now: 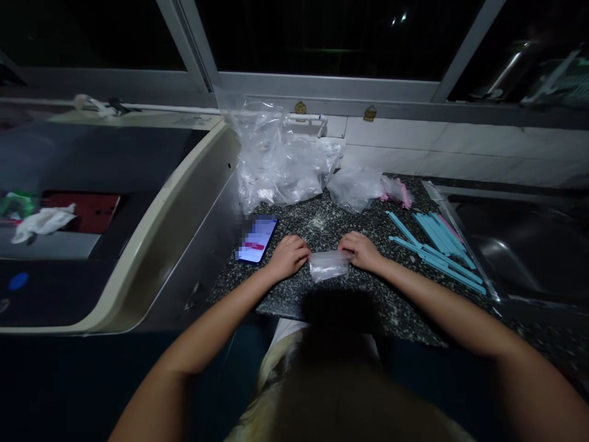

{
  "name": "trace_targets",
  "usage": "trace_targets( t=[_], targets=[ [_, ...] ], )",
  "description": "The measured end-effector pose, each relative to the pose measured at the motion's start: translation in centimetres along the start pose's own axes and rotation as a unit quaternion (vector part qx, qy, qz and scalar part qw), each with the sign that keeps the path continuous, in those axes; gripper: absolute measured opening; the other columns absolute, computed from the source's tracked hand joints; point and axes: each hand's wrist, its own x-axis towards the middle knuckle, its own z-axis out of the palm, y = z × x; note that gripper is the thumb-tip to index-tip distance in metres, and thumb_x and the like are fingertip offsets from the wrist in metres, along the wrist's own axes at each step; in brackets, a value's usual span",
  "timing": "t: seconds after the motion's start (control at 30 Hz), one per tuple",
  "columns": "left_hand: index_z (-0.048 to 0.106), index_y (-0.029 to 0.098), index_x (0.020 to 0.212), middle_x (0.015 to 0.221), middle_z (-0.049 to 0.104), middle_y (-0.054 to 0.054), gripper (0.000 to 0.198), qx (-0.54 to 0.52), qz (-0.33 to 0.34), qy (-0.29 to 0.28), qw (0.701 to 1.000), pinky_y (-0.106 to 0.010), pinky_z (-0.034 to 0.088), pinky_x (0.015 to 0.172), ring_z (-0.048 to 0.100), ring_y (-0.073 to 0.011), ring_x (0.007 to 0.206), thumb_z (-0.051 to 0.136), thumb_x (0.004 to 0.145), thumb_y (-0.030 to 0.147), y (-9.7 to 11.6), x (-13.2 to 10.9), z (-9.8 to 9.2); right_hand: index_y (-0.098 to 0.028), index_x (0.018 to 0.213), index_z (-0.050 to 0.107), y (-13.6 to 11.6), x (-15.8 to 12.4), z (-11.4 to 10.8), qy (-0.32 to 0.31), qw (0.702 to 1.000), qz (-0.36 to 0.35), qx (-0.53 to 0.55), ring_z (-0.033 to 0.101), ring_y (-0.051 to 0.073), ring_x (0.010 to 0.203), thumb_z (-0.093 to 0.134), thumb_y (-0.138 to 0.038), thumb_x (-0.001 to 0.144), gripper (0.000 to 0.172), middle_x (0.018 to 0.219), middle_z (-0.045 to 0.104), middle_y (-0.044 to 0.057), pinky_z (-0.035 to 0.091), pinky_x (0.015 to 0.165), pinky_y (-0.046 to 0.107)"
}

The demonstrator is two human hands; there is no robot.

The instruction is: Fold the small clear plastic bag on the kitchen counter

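Hands, left (289,256) and right (362,250), each grip a small clear bag (328,265); no writing legible.

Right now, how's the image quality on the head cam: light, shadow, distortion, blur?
Head view: dim, with light falling mostly on the granite counter; a dark shadow sits just below the small clear bag held between the left hand and right hand; window frames bow from wide-angle distortion; the phone screen is pixelated; corners go near black.
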Motion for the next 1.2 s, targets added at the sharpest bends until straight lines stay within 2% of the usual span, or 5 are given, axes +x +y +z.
trace_targets(
  t=[0.27, 0.5, 0.7, 0.9, 1.2],
  targets=[
    [0.062, 0.016, 0.086, 0.075, 0.056, -0.006, 0.024, 0.115, 0.158, -0.060, 0.979, -0.032, 0.032, 0.075, 0.045, -0.0167, 0.078, 0.038, 0.088, 0.020, 0.5, -0.2, -0.4, -0.019, 0.099, 0.063, 0.1, -0.8, -1.7, -0.017, 0.991, -0.016, -0.130, 0.047, 0.020, 0.086, 0.044, -0.005, 0.075, 0.034, 0.094, 0.061, 0.009, 0.037, 0.074, 0.032],
    [0.062, 0.014, 0.082, 0.073, 0.056, -0.007, 0.023, 0.131, 0.163, -0.079, 0.975, -0.032, 0.032, 0.071, 0.045, -0.0178, 0.077, 0.040, 0.087, 0.019, 1.0, -0.1, -0.9, -0.018, 0.098, 0.060, -3.2, -2.1, -2.7, -0.032, 0.964, -0.218, -0.146, 0.047, 0.017, 0.081, 0.047, -0.029, 0.084, 0.021, 0.090, 0.061, 0.007, 0.033, 0.071, 0.031],
    [0.063, 0.014, 0.086, 0.077, 0.057, -0.008, 0.022, 0.058, 0.105, -0.104, 0.987, -0.033, 0.036, 0.072, 0.047, -0.0192, 0.080, 0.042, 0.085, 0.019, 1.1, -0.3, -0.8, -0.018, 0.081, 0.061, -4.2, -1.7, -0.5, -0.051, 0.959, -0.225, -0.166, 0.046, 0.014, 0.072, 0.039, -0.016, 0.088, 0.024, 0.075, 0.059, 0.005, 0.030, 0.066, 0.029],
    [0.059, 0.016, 0.105, 0.096, 0.060, -0.007, 0.033, -0.217, -0.062, -0.021, 0.974, -0.032, 0.039, 0.087, 0.050, -0.0180, 0.095, 0.050, 0.073, 0.013, 0.9, -0.5, -1.7, -0.019, 0.076, 0.061, -4.0, -1.0, -1.9, 0.059, 0.997, -0.035, 0.038, 0.050, 0.017, 0.075, 0.044, -0.029, 0.085, 0.021, 0.076, 0.060, 0.006, 0.038, 0.070, 0.032],
    [0.062, 0.014, 0.080, 0.080, 0.063, -0.004, 0.022, -0.422, -0.260, 0.098, 0.863, -0.028, 0.043, 0.075, 0.056, -0.0153, 0.076, 0.057, 0.071, 0.034, 1.8, 2.5, -1.5, -0.019, 0.069, 0.057, -3.8, -0.4, -1.3, 0.133, 0.886, 0.273, 0.351, 0.052, 0.015, 0.069, 0.060, -0.049, 0.066, 0.031, 0.071, 0.058, 0.001, 0.042, 0.069, 0.029]
  ],
)
